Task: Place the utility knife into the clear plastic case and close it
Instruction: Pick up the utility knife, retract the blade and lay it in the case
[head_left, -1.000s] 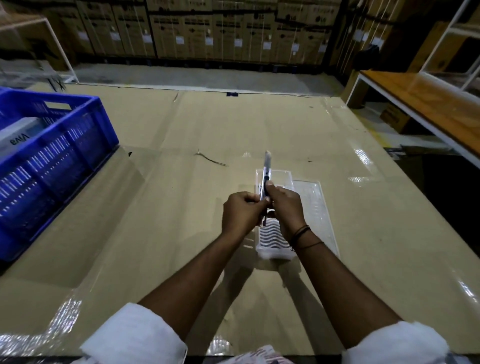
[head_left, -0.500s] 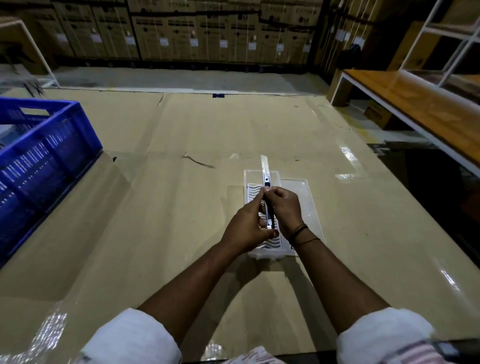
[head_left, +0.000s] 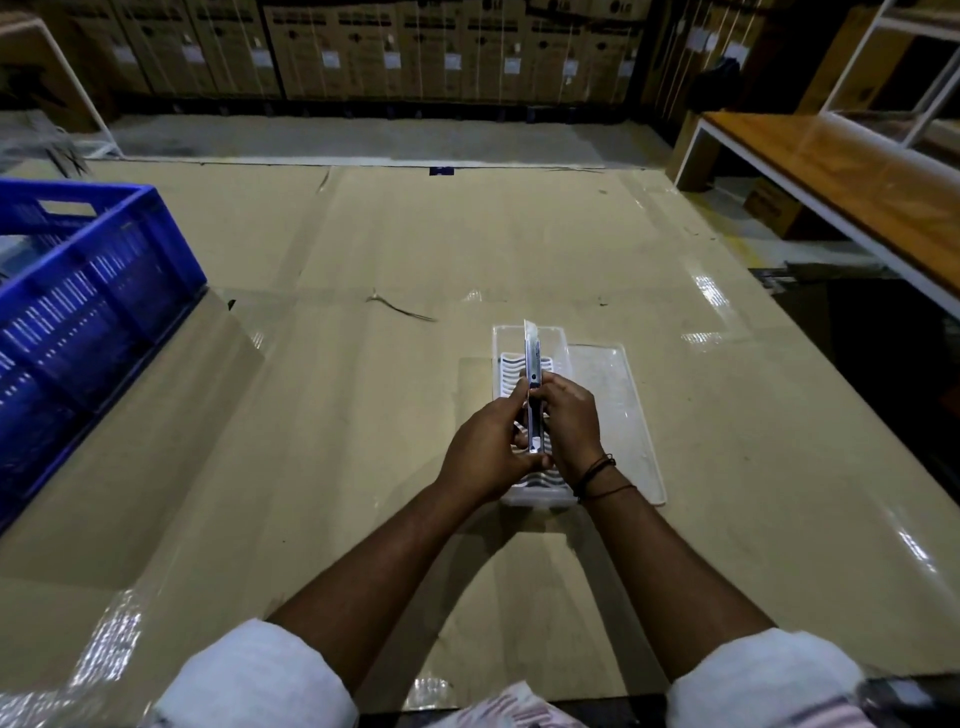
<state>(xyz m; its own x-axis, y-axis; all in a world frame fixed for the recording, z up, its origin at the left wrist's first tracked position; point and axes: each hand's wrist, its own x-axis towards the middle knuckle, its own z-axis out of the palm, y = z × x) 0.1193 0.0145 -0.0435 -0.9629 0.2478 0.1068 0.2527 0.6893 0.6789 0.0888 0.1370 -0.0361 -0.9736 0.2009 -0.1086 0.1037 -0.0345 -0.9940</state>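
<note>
Hands barely shifted, slim silver utility knife (head_left: 533, 382) still over the case.
Left hand (head_left: 485, 449) and right hand (head_left: 570, 423) both pinch it closed-fingered; open clear plastic case (head_left: 608, 415) holds only a white ribbed insert (head_left: 511, 366); blue slatted plastic crate (head_left: 78, 306) contents unclear.

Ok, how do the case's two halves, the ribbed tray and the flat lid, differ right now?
The ribbed tray sits directly under the hands and is largely hidden by them and the utility knife; the flat lid lies to its right, mostly in plain view. The tray shows a white wavy insert; the lid is plain and see-through. Both lie flat and open on the cardboard.
</note>
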